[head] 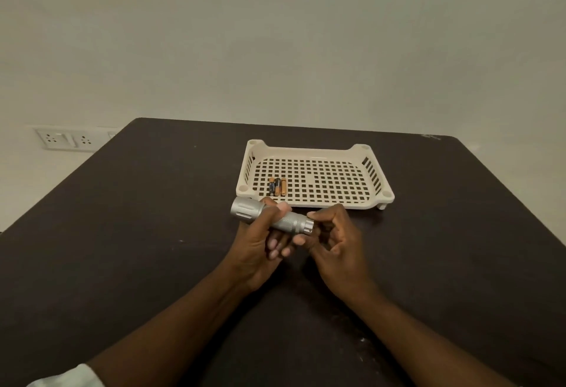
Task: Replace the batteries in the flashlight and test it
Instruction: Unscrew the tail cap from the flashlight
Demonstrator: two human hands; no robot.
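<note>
A silver metal flashlight (pixel 288 220) lies almost level above the dark table, its wide head to the left and its ridged tail cap to the right. My left hand (pixel 260 245) grips its barrel from below with the fingers curled round it. My right hand (pixel 337 242) is at the tail cap, thumb and fingertips curled at its end. Three small batteries (pixel 277 186) lie side by side in the near left corner of a cream perforated tray (pixel 361 202) just behind the hands.
The dark table (pixel 153 233) ends at a far edge against a pale wall. A white socket panel (pixel 66 139) sits on the wall at the left. A light sleeve (pixel 70 379) shows at the bottom left.
</note>
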